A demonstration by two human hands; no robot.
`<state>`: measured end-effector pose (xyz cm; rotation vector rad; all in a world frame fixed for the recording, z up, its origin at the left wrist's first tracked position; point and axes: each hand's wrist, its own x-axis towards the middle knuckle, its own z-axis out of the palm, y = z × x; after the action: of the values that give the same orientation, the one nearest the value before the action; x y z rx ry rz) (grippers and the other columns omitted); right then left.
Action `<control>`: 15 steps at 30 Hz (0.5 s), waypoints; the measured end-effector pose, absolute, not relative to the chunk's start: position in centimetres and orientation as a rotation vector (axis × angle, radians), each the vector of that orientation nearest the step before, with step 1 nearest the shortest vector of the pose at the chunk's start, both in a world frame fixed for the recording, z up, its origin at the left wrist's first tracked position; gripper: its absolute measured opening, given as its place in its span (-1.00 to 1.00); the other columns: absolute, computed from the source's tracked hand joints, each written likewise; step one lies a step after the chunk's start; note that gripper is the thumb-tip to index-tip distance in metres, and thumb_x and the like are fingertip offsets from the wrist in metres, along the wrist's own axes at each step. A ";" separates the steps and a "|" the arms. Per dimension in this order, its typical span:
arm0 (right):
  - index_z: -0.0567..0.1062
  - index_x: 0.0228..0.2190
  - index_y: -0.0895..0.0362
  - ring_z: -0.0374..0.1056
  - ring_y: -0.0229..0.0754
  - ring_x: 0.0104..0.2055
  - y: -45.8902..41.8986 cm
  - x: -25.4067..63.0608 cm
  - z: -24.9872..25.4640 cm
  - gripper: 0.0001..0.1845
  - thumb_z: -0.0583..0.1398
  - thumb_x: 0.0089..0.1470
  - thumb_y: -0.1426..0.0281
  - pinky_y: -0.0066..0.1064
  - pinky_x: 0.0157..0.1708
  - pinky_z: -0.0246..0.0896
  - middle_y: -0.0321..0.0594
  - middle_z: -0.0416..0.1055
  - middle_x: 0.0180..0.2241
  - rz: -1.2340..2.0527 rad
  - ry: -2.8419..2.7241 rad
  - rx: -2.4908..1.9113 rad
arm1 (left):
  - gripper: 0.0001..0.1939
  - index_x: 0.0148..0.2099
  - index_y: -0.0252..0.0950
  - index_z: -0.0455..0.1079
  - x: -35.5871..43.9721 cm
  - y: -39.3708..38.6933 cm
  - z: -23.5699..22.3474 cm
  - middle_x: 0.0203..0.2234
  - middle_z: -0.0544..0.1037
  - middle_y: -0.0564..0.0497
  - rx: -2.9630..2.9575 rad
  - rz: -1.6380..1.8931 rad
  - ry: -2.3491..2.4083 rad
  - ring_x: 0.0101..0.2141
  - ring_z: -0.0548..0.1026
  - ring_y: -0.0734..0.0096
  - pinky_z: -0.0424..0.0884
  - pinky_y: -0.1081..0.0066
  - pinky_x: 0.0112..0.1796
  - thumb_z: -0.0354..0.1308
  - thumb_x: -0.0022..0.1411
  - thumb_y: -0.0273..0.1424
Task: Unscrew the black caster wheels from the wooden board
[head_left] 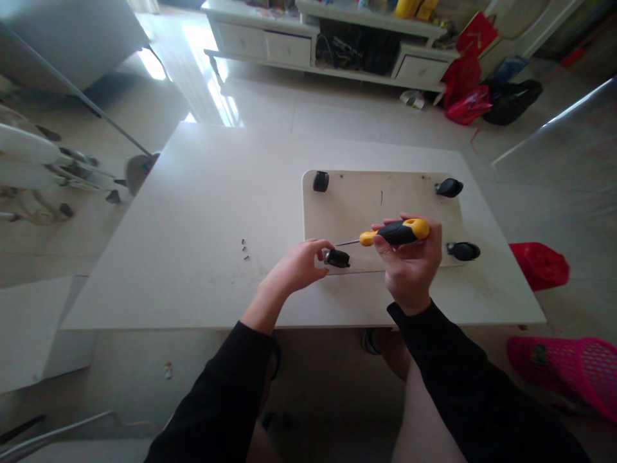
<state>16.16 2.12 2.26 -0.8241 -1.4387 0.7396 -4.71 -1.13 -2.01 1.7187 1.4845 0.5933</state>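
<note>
A beige board [357, 206] with rounded corners lies flat on the white table, with a black caster wheel near each corner. My left hand [304, 262] curls its thumb and fingers around the near-left caster [336, 258]. In my right hand [409, 267] is a yellow-and-black screwdriver [398, 232], gripped by its handle. Its thin shaft points left, and the tip is close to my left fingertips, just above that caster. Whether the tip touches anything I cannot tell. The far-left caster [321, 181], far-right caster [449, 188] and near-right caster [463, 251] stand untouched.
Several small dark metal bits [244, 249] lie on the white table [193, 193] left of the board. A pink mesh basket [573, 370] and a red plastic item [540, 265] are off the table's right side. A white cabinet [289, 48] stands beyond.
</note>
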 end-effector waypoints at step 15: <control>0.49 -0.01 -0.01 0.63 -0.22 -0.20 1.8 15.8 2.5 -0.46 0.50 0.00 0.45 -0.35 -0.17 0.65 -0.31 0.54 -0.14 0.672 -1.466 -0.855 | -0.88 -0.17 -0.25 0.53 -3.8 -0.9 -0.8 -0.27 0.59 0.01 1.738 0.516 1.677 -0.32 0.45 0.37 0.31 0.36 -0.28 0.32 0.21 -0.47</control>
<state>15.77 1.78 2.50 -0.8555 -1.4660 0.6723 -3.82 -0.86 -0.80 1.7379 1.6773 0.5163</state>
